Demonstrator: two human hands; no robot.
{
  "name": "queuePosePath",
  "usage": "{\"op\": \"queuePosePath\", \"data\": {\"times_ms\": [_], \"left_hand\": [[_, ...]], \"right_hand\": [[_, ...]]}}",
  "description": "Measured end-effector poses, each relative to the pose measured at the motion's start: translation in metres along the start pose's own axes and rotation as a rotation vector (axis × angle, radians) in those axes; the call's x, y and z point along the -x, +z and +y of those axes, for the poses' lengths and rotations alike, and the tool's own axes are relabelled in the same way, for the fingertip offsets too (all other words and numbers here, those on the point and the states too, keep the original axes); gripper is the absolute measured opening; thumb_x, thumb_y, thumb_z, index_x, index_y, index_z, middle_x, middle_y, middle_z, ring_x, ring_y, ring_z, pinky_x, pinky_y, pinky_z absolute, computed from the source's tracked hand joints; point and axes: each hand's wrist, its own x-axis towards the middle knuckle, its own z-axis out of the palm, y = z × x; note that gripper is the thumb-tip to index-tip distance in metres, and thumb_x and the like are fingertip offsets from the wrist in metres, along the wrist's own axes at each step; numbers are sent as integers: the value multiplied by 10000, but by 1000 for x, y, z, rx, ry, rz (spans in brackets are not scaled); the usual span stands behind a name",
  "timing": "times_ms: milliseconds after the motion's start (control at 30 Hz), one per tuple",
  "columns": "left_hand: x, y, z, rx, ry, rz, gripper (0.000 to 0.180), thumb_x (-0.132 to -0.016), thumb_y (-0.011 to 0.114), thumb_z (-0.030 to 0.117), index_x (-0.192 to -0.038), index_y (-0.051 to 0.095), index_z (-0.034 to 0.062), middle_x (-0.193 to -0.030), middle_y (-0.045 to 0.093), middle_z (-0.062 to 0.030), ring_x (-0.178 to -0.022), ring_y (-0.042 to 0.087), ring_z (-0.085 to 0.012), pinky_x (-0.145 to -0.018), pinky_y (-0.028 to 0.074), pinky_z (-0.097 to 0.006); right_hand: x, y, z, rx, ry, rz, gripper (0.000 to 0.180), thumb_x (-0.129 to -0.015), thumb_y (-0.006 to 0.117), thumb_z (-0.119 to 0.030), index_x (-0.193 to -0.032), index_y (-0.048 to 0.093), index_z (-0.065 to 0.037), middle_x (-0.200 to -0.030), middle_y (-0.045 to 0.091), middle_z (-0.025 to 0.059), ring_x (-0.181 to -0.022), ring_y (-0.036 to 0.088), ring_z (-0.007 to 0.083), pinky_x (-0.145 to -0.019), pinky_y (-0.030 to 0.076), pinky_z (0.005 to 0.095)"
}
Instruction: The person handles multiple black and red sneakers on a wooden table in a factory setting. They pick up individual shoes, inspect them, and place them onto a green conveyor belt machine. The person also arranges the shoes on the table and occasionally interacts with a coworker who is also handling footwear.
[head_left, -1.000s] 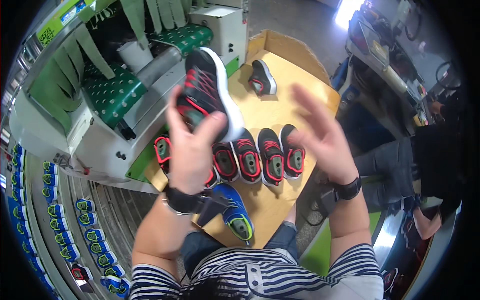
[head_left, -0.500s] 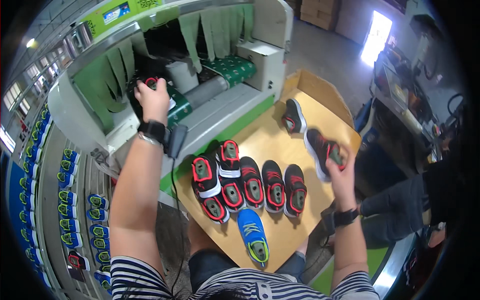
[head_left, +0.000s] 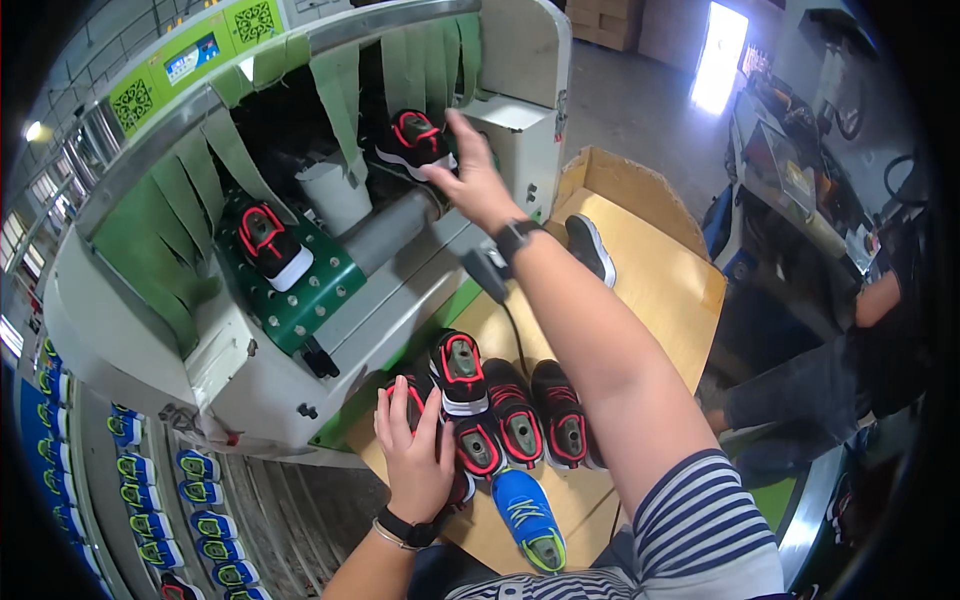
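Observation:
A black sneaker with red trim and an olive insert (head_left: 418, 138) sits at the far belt opening. My right hand (head_left: 478, 178) is beside it, thumb and fingers apart, the thumb close to its white sole. Another black-and-red sneaker (head_left: 270, 245) rests on the green belt (head_left: 310, 295) at the left. My left hand (head_left: 415, 460) lies with fingers stretched over a black-and-red sneaker (head_left: 404, 393) on the wooden board (head_left: 470, 320), partly covering it. Beside that hand, one sneaker (head_left: 462, 370) stands stacked on others.
A blue sneaker (head_left: 526, 515) lies at the board's near side; a dark sneaker (head_left: 590, 250) is near its cardboard rim (head_left: 640, 185). Green strips (head_left: 335, 90) hang over the machine's openings. Racks of blue shoes (head_left: 145, 495) stand left. A person (head_left: 800, 390) is at the right.
My left hand has left the belt, leaving a sneaker there, and reached the shoes on the board. My right hand has brought a sneaker from the board to the machine. The view has shifted.

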Motion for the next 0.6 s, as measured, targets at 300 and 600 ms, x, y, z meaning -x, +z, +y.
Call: {"op": "queuePosePath", "data": {"times_ms": [300,600], "left_hand": [[0,11,-5,-12,56,39,466,-909,650,25,-1374,621,55,-1570,419,-202,-1470,333,-459,-1196,297,-533],[3,14,-7,-34,75,115,491,-919,651,22,-1404,588,60,-1564,423,-183,-1465,356,-440,-1200,311,-514]], "right_hand": [[161,-205,63,968,907,-478,927,-746,798,-240,-1567,368,-260,-1519,380,251,-1298,515,456,-1070,479,535],[201,-363,-144,79,1107,-421,625,-889,701,-198,-1449,488,-19,-1231,632,108,-1079,596,182,-963,480,315]]}}
